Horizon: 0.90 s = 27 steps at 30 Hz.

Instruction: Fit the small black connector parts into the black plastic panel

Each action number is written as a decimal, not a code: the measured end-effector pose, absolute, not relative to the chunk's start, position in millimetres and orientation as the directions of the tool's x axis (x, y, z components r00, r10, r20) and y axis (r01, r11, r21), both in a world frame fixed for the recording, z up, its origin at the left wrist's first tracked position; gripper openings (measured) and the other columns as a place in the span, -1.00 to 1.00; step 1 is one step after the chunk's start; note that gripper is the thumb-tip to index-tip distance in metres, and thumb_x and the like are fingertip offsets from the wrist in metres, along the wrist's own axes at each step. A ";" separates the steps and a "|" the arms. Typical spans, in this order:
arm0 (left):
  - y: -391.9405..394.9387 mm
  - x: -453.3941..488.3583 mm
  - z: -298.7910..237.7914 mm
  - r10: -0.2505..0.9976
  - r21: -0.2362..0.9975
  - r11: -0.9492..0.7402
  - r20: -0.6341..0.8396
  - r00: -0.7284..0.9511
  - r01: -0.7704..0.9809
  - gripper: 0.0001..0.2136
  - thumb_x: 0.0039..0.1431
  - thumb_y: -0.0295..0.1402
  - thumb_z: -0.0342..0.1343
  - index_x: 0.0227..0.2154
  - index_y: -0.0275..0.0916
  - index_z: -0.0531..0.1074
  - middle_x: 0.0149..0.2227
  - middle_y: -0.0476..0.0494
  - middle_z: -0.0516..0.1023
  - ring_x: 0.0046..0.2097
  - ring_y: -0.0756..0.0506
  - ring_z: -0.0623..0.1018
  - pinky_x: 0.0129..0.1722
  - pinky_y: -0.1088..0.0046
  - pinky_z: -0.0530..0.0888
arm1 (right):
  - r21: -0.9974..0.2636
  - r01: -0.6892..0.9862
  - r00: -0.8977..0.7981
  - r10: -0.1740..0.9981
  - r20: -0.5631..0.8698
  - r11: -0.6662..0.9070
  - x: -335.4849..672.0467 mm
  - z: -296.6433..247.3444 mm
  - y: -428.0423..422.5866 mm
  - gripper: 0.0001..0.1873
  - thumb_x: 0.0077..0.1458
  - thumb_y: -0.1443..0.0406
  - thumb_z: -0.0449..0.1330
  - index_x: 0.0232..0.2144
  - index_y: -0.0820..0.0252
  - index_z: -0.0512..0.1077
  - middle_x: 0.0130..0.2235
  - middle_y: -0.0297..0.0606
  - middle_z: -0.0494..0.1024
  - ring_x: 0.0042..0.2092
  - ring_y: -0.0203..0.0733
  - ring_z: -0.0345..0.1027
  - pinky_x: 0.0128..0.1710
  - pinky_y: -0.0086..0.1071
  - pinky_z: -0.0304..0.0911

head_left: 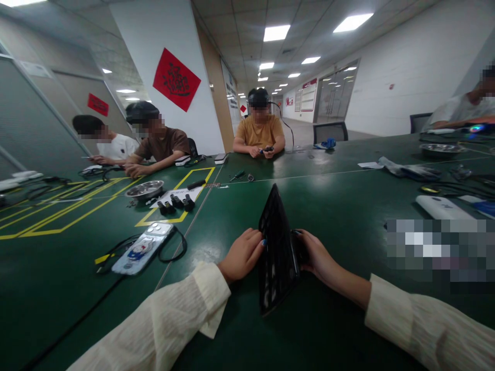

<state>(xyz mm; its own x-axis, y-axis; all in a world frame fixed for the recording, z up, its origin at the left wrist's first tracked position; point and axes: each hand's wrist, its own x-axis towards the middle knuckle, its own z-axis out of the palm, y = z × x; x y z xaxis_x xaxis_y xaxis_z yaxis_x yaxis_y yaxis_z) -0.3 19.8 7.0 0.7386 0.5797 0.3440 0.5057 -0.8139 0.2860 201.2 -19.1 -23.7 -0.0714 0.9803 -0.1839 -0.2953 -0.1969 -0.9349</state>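
Observation:
A thin, glossy black panel [277,252], like a tablet, stands upright over the green table and is seen at a steep angle. My left hand [243,253] grips its left side, thumb pressed against the dark face and fingers curled. On the other side my right hand [314,255] is closed at the panel's back, around a dark part there. Some of its fingers are hidden. I cannot tell what that dark part is, or whether the panel's lower edge touches the table.
To the left lies a phone in a clear case [144,248] beside a black cable [172,252]. Beyond are several black fittings [177,202] on white paper and a metal bowl [145,190]. A white device [443,207] lies right. Several people sit around the table [216,330].

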 end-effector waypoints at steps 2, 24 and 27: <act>19.7 0.1 7.5 0.579 0.292 -0.814 0.343 0.740 0.502 -0.76 0.25 -0.37 -0.34 -0.49 -0.24 0.12 -0.43 -0.09 0.25 -0.34 -0.06 0.24 -0.29 0.37 0.26 | -0.936 -0.294 -0.068 0.981 -0.184 -0.196 200.8 -23.4 -19.1 -0.72 0.00 0.12 0.01 -0.25 0.09 0.29 -0.44 -0.31 0.37 -0.53 -0.30 0.28 -0.71 -0.53 0.12; 21.1 -4.6 5.3 0.628 0.404 -0.769 0.332 0.704 0.496 -0.68 0.24 -0.27 -0.38 -0.44 -0.25 0.22 -0.41 -0.13 0.31 -0.33 -0.07 0.32 -0.27 0.34 0.33 | -0.969 -0.227 -0.161 0.985 -0.062 -0.099 196.5 -27.3 -19.5 -0.65 0.06 0.07 -0.07 -0.17 0.13 0.16 -0.59 -0.44 0.35 -0.72 -0.38 0.19 -0.83 -0.60 -0.09; 23.7 -6.7 1.4 0.628 0.438 -0.766 0.354 0.693 0.470 -0.69 0.23 -0.22 -0.33 -0.41 -0.24 0.26 -0.40 -0.14 0.33 -0.31 -0.09 0.34 -0.23 0.32 0.33 | -0.980 -0.190 -0.209 0.978 -0.014 -0.054 196.3 -27.2 -21.1 -0.62 0.05 0.05 -0.04 -0.15 0.13 0.11 -0.58 -0.43 0.38 -0.71 -0.39 0.22 -0.82 -0.62 -0.09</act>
